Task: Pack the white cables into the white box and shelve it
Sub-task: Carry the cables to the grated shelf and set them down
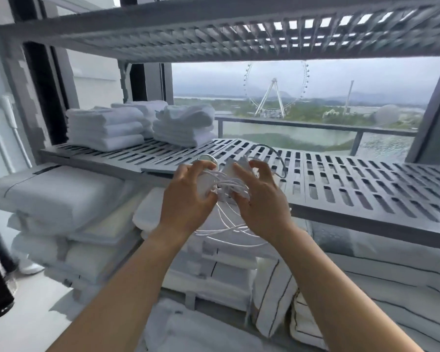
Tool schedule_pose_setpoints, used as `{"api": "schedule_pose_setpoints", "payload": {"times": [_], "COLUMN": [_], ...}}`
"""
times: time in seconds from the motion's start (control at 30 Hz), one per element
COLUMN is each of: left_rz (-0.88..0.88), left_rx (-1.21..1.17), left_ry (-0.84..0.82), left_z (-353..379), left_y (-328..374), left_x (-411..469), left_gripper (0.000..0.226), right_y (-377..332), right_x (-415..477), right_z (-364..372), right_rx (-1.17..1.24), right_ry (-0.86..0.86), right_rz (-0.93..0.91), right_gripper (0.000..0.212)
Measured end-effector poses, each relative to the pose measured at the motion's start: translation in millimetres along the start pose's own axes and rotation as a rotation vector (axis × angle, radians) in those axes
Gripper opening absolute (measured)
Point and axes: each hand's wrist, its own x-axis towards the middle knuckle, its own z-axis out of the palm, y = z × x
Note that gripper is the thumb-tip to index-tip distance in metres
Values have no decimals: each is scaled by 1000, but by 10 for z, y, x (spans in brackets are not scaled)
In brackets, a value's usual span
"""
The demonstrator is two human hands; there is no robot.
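My left hand (188, 189) and my right hand (262, 196) are raised together in front of me, each curled around part of a tangled bundle of thin white cables (224, 186) with small white plug blocks among them; my left fingers pinch one rounded white block from the side, my right fingers close over another, and the two hands are near each other with the knot of cord between them. Loose loops of the cables hang down below my wrists. The bundle is held in the air just at the front edge of the grey slotted plastic middle shelf (341, 181), not resting on it. A thin darker cord (277, 156) arcs over the shelf just behind my right hand. Farther back on the left of that shelf sit stacks of folded white towels (104, 128). Under the shelf are piled folded white bedding and pillows (61, 199), some with dark stripes. Above is another grey slotted shelf (214, 34). Through the window behind stands a large Ferris wheel (276, 85). I cannot see a white box.
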Motion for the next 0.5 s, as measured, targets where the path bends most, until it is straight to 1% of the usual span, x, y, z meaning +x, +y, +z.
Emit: {"api": "schedule_pose_setpoints", "payload": {"times": [0.2,0.4,0.5], "left_rz": [-1,-9,25], "left_rx": [-6,19,25], "left_ry": [21,-2,-4], "left_z": [620,1055,1241], "left_y": [197,214,193], "left_x": [298,663,911], "left_gripper": [47,47,47], "right_y": [650,1106,1288], "right_x": [244,562,780], "right_z": [-39,17,54], "right_rx": [18,10,21], "right_ry": [-16,-12,4], "right_rz": [50,64,68], "right_gripper": [54,50,50]}}
